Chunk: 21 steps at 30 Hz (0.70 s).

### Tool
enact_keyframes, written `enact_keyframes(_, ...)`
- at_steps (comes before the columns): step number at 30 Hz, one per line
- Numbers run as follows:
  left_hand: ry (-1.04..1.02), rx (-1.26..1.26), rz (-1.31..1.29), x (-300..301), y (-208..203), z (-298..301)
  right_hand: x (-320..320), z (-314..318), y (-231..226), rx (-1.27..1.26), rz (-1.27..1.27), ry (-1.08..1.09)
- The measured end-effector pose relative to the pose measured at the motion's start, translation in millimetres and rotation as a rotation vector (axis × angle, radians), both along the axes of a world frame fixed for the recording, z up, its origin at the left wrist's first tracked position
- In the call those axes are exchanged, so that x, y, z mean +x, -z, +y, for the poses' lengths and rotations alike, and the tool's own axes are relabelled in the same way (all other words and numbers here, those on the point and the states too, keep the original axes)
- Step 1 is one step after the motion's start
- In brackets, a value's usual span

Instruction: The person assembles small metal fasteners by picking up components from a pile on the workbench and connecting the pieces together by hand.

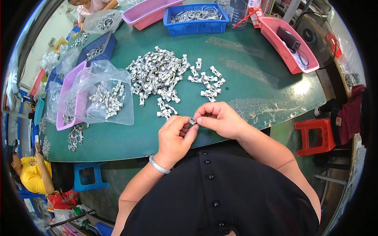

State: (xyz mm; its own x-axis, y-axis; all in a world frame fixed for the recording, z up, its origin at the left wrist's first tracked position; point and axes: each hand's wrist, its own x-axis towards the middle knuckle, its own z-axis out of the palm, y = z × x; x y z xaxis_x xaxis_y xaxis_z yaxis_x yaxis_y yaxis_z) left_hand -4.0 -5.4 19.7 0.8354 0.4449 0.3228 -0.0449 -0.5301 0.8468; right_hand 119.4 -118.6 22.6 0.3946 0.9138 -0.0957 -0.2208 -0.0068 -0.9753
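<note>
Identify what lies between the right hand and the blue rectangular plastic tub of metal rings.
In the head view, a loose cluster of silvery openwork pieces lies between the right hand and tub, on the green tabletop.

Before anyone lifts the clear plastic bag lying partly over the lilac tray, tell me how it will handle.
The clear plastic bag is likely floppy, since its thin film creases and drapes over the lilac tray. It may sag unevenly, as metal pieces seem bunched inside it.
</note>
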Motion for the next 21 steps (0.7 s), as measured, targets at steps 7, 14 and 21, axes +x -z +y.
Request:
enact_keyframes(7,0.12,-1.151,0.039,0.1,0.9,8.3,3.8,-5.0,-0.4,0.013,-0.121,0.171)
enact_keyframes(14,0.204,-1.476,-0.037,0.1,9.9,17.1,-1.3,-7.3,-2.0,0.012,-0.082,0.113)
enact_keyframes(21,0.26,-1.6,-0.035,0.2,13.9,19.9,-1.9,-8.3,-2.8,-0.018,-0.125,0.015)
